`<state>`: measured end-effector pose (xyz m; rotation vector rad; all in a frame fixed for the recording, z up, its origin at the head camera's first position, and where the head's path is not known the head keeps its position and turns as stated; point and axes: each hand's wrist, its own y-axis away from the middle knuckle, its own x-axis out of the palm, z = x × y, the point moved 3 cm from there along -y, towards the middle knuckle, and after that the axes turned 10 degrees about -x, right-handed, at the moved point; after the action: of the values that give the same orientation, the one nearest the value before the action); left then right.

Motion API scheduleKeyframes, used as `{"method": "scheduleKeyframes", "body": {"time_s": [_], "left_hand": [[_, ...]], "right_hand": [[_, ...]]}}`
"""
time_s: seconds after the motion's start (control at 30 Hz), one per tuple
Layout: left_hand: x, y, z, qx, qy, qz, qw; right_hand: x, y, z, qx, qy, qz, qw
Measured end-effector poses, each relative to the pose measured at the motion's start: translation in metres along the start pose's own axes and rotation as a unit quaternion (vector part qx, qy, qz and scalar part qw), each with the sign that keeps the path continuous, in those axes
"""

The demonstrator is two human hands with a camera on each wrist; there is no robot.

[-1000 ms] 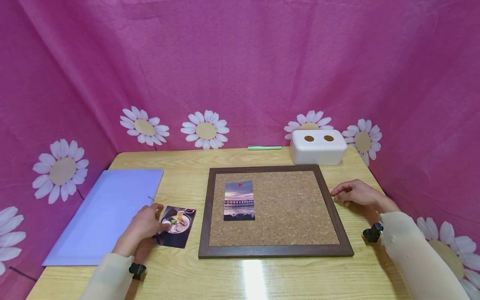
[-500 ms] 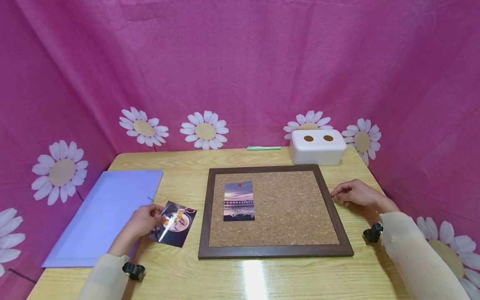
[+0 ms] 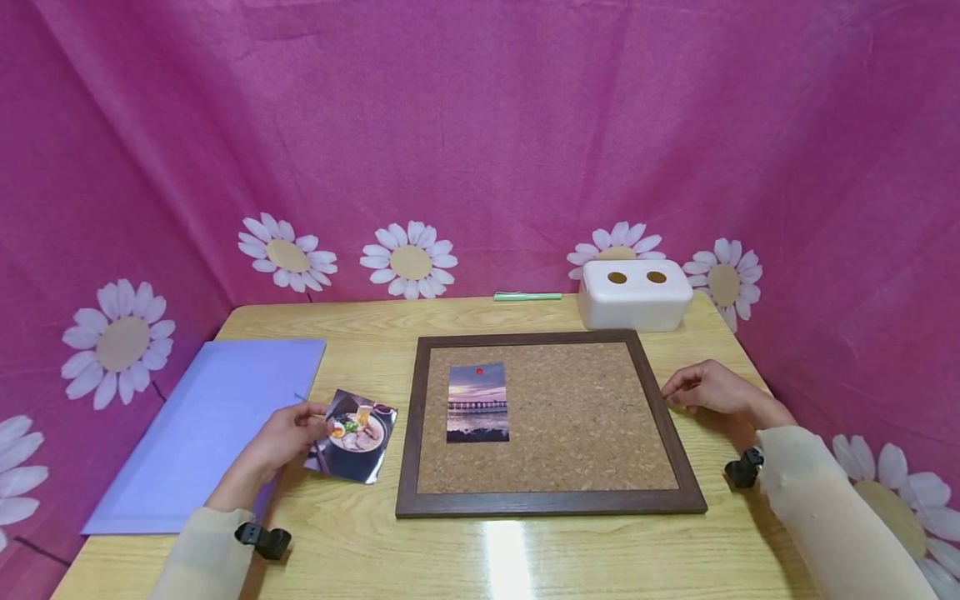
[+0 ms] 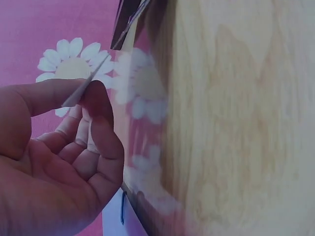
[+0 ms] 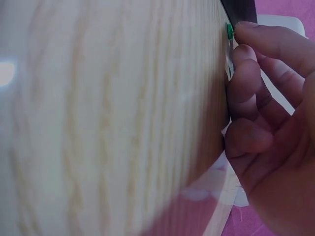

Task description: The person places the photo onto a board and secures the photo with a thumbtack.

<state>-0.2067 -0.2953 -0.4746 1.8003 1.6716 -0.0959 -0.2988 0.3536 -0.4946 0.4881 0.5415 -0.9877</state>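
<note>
At the left, my left hand [image 3: 281, 437] pinches the left side of a food photo [image 3: 360, 440] between thumb and fingers. The left wrist view has this photo [image 4: 87, 83] edge-on, between thumb and finger. A sunset pier photo [image 3: 477, 408] lies on the left part of a framed cork board [image 3: 585, 417], a red pin [image 3: 479, 372] at its top. Beside the board's right edge, my right hand [image 3: 720, 388] rests with loosely bent fingers. A green pin [image 5: 230, 31] is at a fingertip in the right wrist view; whether it is gripped is unclear.
A lavender folder or sheet [image 3: 217, 425] covers the table's left side. Near the back edge lie a green pen [image 3: 527, 296] and, to its right, a white box [image 3: 636, 302] with two round holes. Pink floral cloth [image 3: 480, 150] surrounds the table.
The left hand has taken hold of the food photo, which has tilted and shifted slightly up and to the right. The right hand has barely moved.
</note>
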Motion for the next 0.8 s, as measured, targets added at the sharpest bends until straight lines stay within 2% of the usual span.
{"method": "scheduleKeyframes", "body": {"time_s": [0.23, 0.43, 0.6, 0.8], "left_hand": [[0.001, 0.002, -0.007, 0.007, 0.035, 0.011, 0.9993], [0.002, 0.001, -0.013, 0.020, 0.058, 0.022, 0.9979], [0.003, 0.000, -0.023, 0.032, 0.066, 0.031, 0.9968], [0.009, -0.001, -0.041, 0.051, 0.036, 0.038, 0.9973]], "right_hand": [[0.000, 0.000, 0.000, -0.005, 0.020, 0.003, 0.9998], [-0.003, 0.001, 0.003, -0.028, 0.035, -0.005, 0.9990], [-0.012, 0.005, 0.006, -0.027, 0.036, -0.040, 0.9982], [-0.023, 0.009, 0.013, 0.000, 0.029, -0.090, 0.9955]]}}
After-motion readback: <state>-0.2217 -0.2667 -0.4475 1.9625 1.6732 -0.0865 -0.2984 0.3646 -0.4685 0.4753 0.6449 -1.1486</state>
